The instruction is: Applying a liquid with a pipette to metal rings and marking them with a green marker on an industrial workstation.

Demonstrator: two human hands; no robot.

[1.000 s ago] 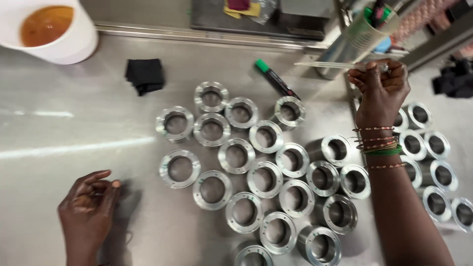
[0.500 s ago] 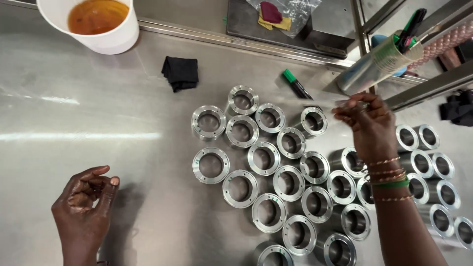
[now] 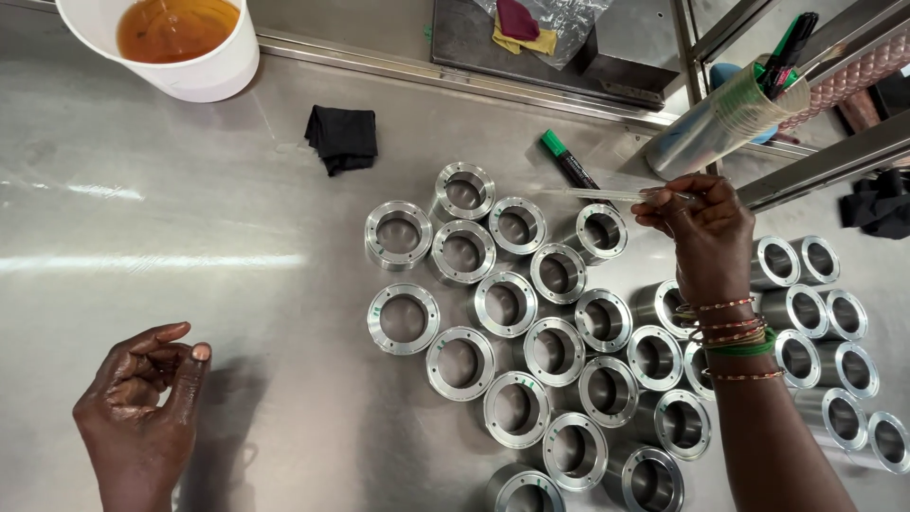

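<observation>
A thin clear pipette is what we see at work here, held level above the metal rings. Starting at the left, the left hand rests on the steel table with its fingers loosely curled, holding nothing. Behind it stands a white bucket of amber liquid, then a black cloth. The machined metal rings fill the middle, a green marker behind them. The right hand pinches the pipette's end.
</observation>
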